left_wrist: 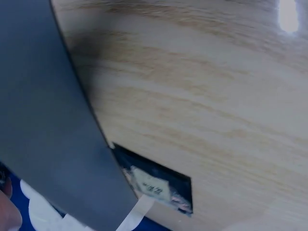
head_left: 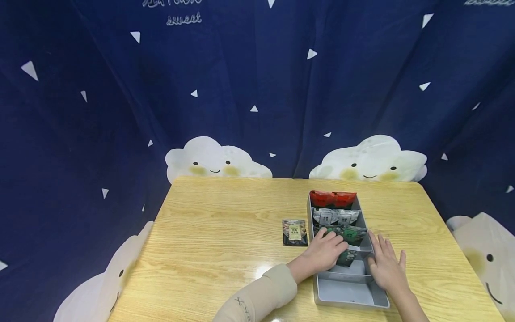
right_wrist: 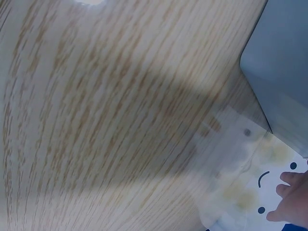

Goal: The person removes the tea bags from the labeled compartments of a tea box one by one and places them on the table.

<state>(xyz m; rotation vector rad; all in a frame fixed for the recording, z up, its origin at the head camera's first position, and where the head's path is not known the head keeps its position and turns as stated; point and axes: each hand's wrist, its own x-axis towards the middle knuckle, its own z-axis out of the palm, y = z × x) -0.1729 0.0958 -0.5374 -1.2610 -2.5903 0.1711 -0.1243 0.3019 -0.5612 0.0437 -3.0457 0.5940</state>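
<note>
A long grey divided box [head_left: 352, 305] lies on the table with snack packets in its compartments. My left hand [head_left: 323, 251] reaches in from the left, fingers bent over a dark green packet [head_left: 347, 257] in the fourth compartment and covering part of it. Against the box's right wall rests my right hand [head_left: 387, 267], fingers extended and the thumb near the rim. Left of the box, a flat black packet with a pale label [head_left: 294, 232] lies on the table. In the left wrist view, the box's side wall [left_wrist: 53, 106] hides most of the left hand.
Red packets [head_left: 333, 199] stand in the far compartment, silver-white packets [head_left: 335, 217] in the second and green packets [head_left: 354, 235] in the third. The wooden table [head_left: 217, 232] extends mostly to the left. A dark blue curtain [head_left: 225, 67] with clouds hangs behind it.
</note>
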